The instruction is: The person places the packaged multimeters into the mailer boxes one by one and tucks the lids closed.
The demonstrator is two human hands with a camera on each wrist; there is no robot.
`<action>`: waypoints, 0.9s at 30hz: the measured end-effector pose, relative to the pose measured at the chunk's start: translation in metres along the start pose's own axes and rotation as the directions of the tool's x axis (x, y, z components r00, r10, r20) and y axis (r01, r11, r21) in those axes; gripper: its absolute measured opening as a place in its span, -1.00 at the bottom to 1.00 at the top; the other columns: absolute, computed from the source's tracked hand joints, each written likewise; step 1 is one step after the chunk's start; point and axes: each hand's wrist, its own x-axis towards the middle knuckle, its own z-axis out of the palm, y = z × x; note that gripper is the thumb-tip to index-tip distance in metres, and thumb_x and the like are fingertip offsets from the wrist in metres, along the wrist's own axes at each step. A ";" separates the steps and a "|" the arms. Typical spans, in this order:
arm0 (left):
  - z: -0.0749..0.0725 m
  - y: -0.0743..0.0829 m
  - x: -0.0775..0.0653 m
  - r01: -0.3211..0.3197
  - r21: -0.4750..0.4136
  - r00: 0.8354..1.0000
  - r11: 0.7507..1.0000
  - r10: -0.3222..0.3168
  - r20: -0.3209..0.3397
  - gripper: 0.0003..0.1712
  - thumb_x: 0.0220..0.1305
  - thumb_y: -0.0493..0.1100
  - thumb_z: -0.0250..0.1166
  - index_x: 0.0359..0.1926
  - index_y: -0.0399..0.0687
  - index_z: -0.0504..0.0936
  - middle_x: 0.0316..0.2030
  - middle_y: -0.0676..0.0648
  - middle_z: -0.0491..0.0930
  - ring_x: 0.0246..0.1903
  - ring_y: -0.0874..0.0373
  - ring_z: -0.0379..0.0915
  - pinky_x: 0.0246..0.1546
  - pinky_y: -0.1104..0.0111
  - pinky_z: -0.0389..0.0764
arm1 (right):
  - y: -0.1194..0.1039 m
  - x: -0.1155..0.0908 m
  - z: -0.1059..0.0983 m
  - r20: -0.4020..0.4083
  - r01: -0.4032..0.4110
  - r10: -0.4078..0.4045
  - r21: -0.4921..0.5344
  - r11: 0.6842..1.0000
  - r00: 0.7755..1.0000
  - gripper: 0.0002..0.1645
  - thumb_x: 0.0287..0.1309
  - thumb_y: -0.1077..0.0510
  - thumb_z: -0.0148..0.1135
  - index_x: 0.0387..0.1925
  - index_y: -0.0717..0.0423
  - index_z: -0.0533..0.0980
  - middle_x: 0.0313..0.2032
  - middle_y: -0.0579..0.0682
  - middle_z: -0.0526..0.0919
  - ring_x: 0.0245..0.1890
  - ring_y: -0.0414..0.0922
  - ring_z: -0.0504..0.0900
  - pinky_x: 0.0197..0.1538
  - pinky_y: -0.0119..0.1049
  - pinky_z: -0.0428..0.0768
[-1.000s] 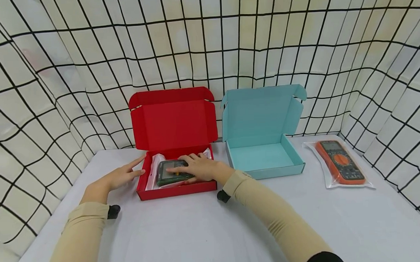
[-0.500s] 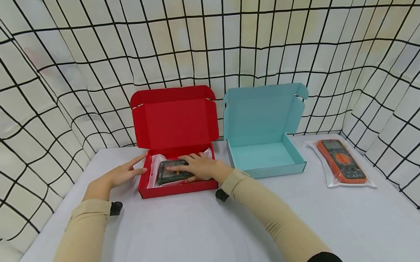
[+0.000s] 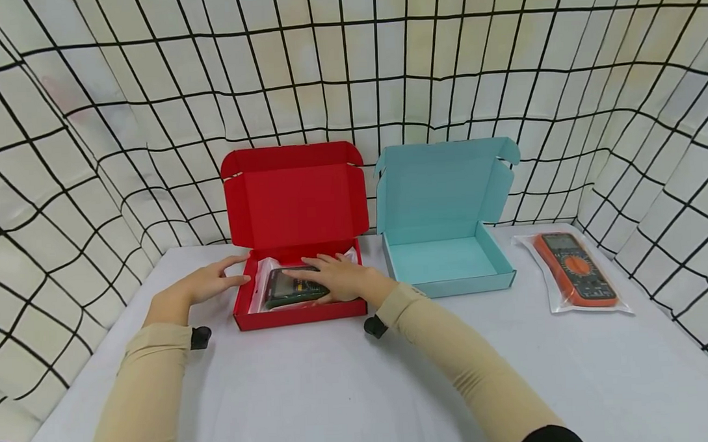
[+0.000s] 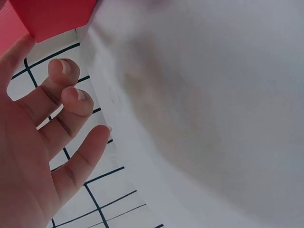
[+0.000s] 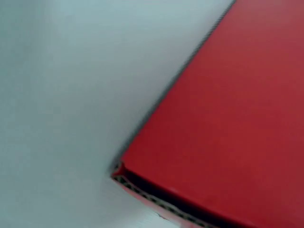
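Note:
A red cardboard box (image 3: 258, 320) stands with its lid up. Inside lies a dark green device with a screen, which looks like a multimeter (image 3: 285, 289), with clear plastic around it. My right hand (image 3: 341, 278) rests on the device's right part, fingers spread, hiding some of its face. At the box's left wall, my left hand (image 3: 206, 284) touches the edge with its fingertips. In the left wrist view, the other fingers of the left hand (image 4: 52, 118) bend loosely and hold nothing. Only the red box's outer wall (image 5: 213, 118) appears in the right wrist view, not the hand.
Right of the red box, a light blue box (image 3: 449, 260) stands with its lid up. An orange multimeter (image 3: 575, 268) in a clear bag lies at the table's right. White cloth covers the table (image 3: 313, 391). Black-grid netting (image 3: 418, 56) encloses the back and sides.
My right hand's fingers have lifted and shifted slightly, showing more of the device's face. My left hand has edged a little along the box's left wall. The boxes stay in place.

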 end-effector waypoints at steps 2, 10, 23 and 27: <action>-0.001 0.001 -0.001 0.008 0.003 1.000 1.000 -0.008 0.000 -0.05 0.42 0.24 0.13 0.59 -0.17 0.05 0.38 -0.56 0.17 0.28 -0.53 0.19 0.13 -0.34 0.43 | 0.000 -0.001 -0.002 -0.023 0.011 -0.011 0.025 1.000 1.000 0.15 0.29 -0.20 0.35 0.65 -0.42 -0.18 0.60 -0.02 0.00 0.55 0.05 0.05 0.50 0.19 0.09; 0.001 0.006 -0.005 0.033 0.020 0.999 0.999 -0.033 -0.006 -0.03 0.41 0.24 0.17 0.58 -0.21 0.06 0.37 -0.56 0.17 0.30 -0.52 0.15 0.13 -0.34 0.45 | 0.002 -0.014 -0.010 -0.155 0.024 -0.008 0.101 0.995 0.988 0.03 0.34 -0.20 0.30 0.65 -0.25 -0.02 0.58 0.02 0.08 0.52 0.01 0.15 0.47 0.10 0.23; -0.005 0.025 -0.002 -0.027 0.110 0.979 0.994 0.048 -0.196 -0.15 0.47 0.25 0.12 0.49 -0.27 0.28 0.07 -0.40 0.49 0.02 -0.28 0.45 -0.12 -0.06 0.66 | 0.014 -0.032 -0.014 -0.415 0.007 0.238 0.509 0.861 0.878 -0.16 0.42 0.11 0.27 0.60 -0.03 0.13 0.50 0.08 0.24 0.16 -0.02 0.56 0.16 -0.18 0.62; -0.009 0.033 0.001 -0.065 0.097 0.947 0.993 0.092 -0.308 -0.24 0.49 0.17 0.13 0.46 -0.27 0.34 0.06 -0.37 0.51 0.01 -0.25 0.46 -0.12 -0.04 0.66 | 0.017 -0.033 -0.016 -0.499 0.021 0.302 0.544 0.839 0.812 -0.15 0.41 0.14 0.26 0.60 0.01 0.12 0.50 0.08 0.24 0.39 0.02 0.36 0.26 -0.09 0.54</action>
